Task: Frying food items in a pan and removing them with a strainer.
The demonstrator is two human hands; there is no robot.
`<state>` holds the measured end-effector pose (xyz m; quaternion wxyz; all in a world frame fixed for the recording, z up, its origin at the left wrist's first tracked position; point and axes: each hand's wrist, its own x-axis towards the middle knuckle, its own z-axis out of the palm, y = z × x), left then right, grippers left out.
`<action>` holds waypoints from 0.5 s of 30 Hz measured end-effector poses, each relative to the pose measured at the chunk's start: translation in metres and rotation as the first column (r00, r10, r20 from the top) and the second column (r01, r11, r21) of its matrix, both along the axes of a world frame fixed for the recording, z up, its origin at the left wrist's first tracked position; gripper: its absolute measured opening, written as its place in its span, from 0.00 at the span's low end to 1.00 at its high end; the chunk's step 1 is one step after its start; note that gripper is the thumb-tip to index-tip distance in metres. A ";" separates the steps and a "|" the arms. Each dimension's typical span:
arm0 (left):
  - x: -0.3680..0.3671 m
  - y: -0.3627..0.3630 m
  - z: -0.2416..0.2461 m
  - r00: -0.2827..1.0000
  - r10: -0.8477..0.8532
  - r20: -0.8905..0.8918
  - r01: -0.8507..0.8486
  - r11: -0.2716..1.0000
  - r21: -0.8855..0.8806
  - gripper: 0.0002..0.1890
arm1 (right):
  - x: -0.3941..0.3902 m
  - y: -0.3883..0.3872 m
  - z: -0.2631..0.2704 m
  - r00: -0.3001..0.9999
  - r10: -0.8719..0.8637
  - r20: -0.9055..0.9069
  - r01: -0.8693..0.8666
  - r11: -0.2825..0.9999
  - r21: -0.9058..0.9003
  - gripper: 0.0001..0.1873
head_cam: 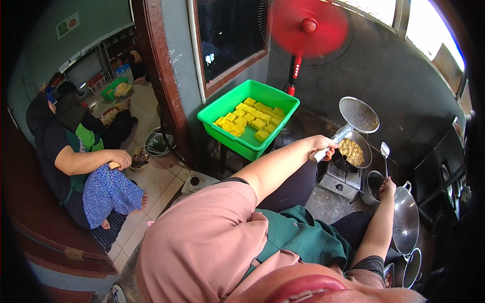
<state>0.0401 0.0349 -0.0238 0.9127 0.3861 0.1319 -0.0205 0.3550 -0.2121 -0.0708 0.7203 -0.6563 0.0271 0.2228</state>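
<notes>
My left hand [323, 146] is closed around the handle of a metal mesh strainer [359, 113]. The strainer's round bowl tilts up above the far side of a frying wok [366, 151]. Small golden pieces [350, 151] fill the middle of that wok, which sits on a metal gas stove [341, 181]. My right hand [387, 188] grips a long-handled metal spatula [385, 150], its head pointing up, right of the wok. Below that hand are a metal pot [374, 183] and a large wok [407, 219].
A green plastic tub [227, 137] of yellow tofu blocks [242, 116] stands left of the stove. Behind it a red standing fan [308, 26] spins. People [57, 125] sit on the tiled floor [163, 189] at left; one holds a knife [138, 163] near a bowl.
</notes>
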 end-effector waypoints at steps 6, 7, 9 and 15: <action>-0.005 -0.009 0.008 0.988 -0.007 0.157 0.019 0.997 -0.075 0.05 | 0.012 -0.008 -0.006 0.997 0.049 0.052 -0.052 0.997 0.061 0.15; -0.007 -0.011 0.011 0.989 0.025 0.148 -0.014 0.997 -0.074 0.06 | 0.006 -0.005 -0.005 0.996 0.078 0.043 -0.083 0.988 0.126 0.15; -0.001 -0.019 0.015 0.986 0.126 0.113 -0.138 0.985 0.101 0.11 | 0.023 -0.019 -0.007 0.992 0.125 -0.007 -0.118 0.953 0.279 0.13; 0.011 0.029 -0.008 0.998 -0.018 0.063 0.017 1.000 0.011 0.08 | -0.001 0.011 0.022 0.942 0.331 -0.062 -0.320 0.938 0.134 0.07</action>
